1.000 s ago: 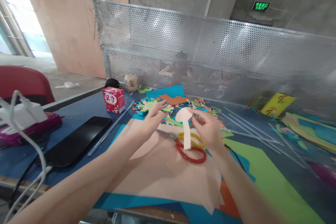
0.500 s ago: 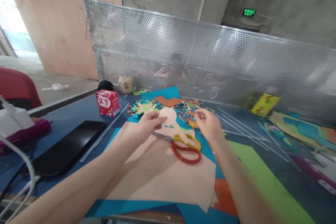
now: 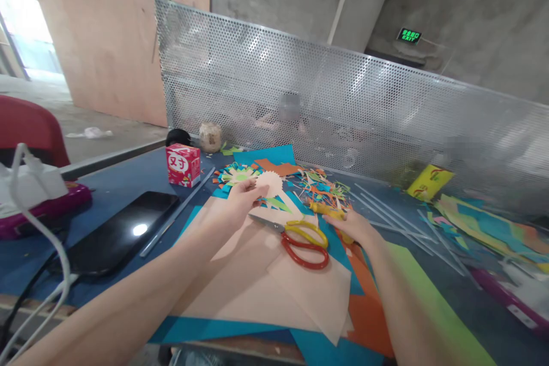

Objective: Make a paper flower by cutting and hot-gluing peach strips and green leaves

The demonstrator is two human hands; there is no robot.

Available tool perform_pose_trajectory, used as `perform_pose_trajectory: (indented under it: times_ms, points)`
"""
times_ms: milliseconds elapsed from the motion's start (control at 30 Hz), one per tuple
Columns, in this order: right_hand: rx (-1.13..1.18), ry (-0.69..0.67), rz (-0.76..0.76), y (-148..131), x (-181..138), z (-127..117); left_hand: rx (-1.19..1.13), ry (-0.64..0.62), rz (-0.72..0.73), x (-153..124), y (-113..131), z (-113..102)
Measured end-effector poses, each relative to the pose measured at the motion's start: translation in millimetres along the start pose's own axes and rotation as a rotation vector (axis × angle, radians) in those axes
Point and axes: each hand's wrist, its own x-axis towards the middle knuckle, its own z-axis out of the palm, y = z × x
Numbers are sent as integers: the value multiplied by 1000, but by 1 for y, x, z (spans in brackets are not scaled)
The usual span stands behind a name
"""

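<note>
My left hand [image 3: 244, 200] pinches a cream paper disc [image 3: 270, 184] with a toothed edge, held above the sheets. In my right hand [image 3: 354, 223] is a yellow glue gun [image 3: 326, 210], its nozzle pointing left; the fingers partly cover its handle. Scissors [image 3: 305, 246] with one red and one yellow handle loop lie between my wrists on cream paper sheets [image 3: 257, 286]. A fringed paper flower [image 3: 238, 176] in blue, orange and green rests just beyond my left hand. Paper scraps [image 3: 321, 186] are heaped beyond the glue gun.
A black phone [image 3: 120, 231] and a pink box [image 3: 183, 164] are on the left. Clear glue sticks [image 3: 394, 211] and a yellow packet [image 3: 430, 182] lie to the right. A perforated metal screen [image 3: 257, 80] runs along the back, with blurred people behind it.
My right hand has come down and closed around the glue gun. The left hand still holds the disc, now turned more into view. The camera view has shifted slightly.
</note>
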Motion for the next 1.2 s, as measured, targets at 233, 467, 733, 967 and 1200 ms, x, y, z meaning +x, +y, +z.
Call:
perform_pose_trajectory:
  times_ms: [233,467,733,967,1200]
  points:
    - [155,-60,8,4,-3,-7,-26,12,8,6,-3,-4]
    - [346,178,109,-2,0,-10,-7,42,28,8,-2,-4]
    - [417,311,1,-23,-13,-24,102,14,48,2,2,1]
    - [576,260,-136,-32,-19,-22,484,-254,325,-4,3,5]
    - [526,344,-122,-37,-17,-17,671,-509,448,32,-1,35]
